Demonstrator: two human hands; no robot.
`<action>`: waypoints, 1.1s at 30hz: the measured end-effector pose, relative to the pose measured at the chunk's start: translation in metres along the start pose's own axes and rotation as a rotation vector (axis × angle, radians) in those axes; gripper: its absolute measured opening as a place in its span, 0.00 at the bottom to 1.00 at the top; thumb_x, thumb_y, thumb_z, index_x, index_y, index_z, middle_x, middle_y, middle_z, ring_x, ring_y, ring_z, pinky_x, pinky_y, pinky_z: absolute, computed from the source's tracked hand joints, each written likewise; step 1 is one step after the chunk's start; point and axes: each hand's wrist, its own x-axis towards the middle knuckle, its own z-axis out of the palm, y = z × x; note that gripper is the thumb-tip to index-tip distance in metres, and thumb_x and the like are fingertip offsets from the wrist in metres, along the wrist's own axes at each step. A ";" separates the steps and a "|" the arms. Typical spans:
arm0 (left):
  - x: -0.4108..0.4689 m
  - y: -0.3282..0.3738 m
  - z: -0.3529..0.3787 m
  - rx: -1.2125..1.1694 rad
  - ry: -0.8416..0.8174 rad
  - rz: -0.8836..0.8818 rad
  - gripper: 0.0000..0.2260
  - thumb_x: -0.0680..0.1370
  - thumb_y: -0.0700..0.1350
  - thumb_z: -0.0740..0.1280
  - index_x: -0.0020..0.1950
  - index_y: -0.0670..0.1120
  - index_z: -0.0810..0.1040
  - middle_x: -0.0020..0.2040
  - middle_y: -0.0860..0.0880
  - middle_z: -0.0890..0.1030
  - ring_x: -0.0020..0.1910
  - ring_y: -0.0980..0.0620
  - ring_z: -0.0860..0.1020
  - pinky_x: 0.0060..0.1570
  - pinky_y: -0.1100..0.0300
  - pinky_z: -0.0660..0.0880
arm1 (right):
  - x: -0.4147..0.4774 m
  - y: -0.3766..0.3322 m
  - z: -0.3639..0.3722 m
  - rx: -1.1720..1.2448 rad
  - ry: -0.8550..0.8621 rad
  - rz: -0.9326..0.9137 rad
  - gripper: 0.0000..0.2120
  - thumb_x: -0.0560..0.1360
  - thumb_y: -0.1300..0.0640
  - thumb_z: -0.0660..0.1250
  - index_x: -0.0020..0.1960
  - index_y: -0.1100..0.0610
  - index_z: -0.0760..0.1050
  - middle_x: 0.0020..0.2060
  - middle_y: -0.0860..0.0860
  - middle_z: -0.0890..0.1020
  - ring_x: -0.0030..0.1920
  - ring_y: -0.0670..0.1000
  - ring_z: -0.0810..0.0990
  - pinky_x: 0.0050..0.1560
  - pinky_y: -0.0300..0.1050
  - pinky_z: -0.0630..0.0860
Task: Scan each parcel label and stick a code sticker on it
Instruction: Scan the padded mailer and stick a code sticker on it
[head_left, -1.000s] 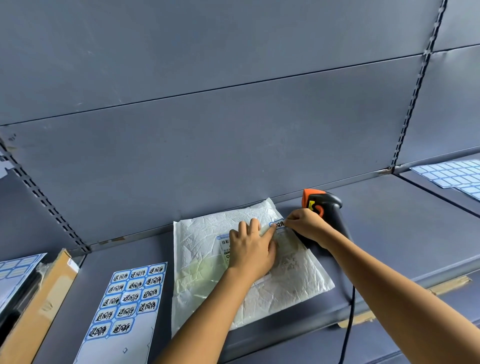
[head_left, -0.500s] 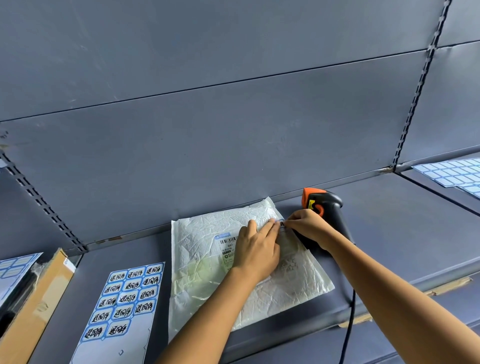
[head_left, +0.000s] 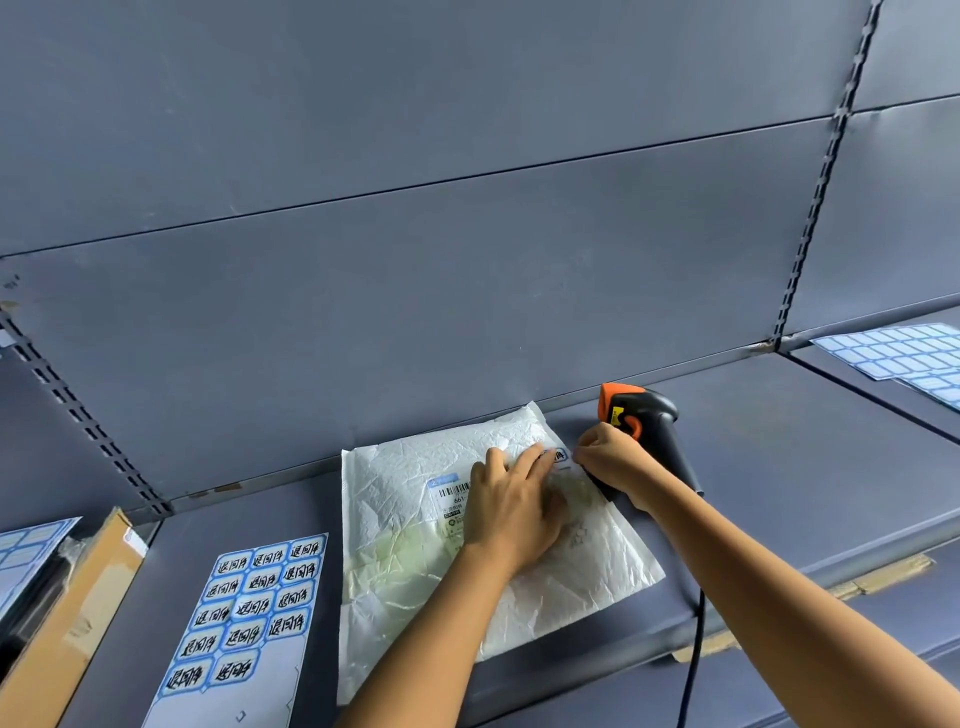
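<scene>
Parcel (head_left: 415, 551), a crinkled white mailer, lies flat on the grey shelf (head_left: 789, 467), its barcode label (head_left: 451, 492) facing up. The left hand (head_left: 511, 512) rests on it with straight fingers, their tips pressing a small blue-edged sticker (head_left: 560, 455) at the parcel's far right edge. The right hand (head_left: 613, 460), fingers curled, pinches the sticker's right end. A black-and-orange scanner (head_left: 649, 415) lies just behind that hand. A sheet of stickers (head_left: 249, 608) lies left of the parcel.
</scene>
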 end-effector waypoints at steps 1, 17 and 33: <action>-0.001 -0.002 -0.001 -0.016 0.011 -0.006 0.23 0.70 0.55 0.59 0.62 0.51 0.76 0.58 0.56 0.79 0.40 0.48 0.74 0.36 0.57 0.73 | -0.003 -0.003 -0.002 0.010 -0.030 0.039 0.07 0.69 0.60 0.65 0.34 0.59 0.70 0.28 0.55 0.70 0.31 0.54 0.69 0.34 0.44 0.65; -0.018 -0.012 -0.042 -0.616 0.330 -0.427 0.14 0.76 0.42 0.56 0.59 0.47 0.76 0.57 0.52 0.77 0.56 0.51 0.73 0.56 0.56 0.70 | -0.062 -0.018 -0.023 0.654 -0.284 0.025 0.11 0.73 0.70 0.65 0.55 0.65 0.77 0.45 0.62 0.82 0.42 0.59 0.81 0.53 0.59 0.77; -0.026 0.115 -0.047 -0.813 0.109 -0.312 0.10 0.76 0.37 0.59 0.41 0.49 0.77 0.43 0.52 0.79 0.42 0.49 0.76 0.37 0.59 0.68 | -0.218 0.140 -0.237 0.816 0.210 -0.003 0.12 0.74 0.68 0.64 0.55 0.58 0.78 0.44 0.58 0.85 0.39 0.58 0.84 0.42 0.56 0.82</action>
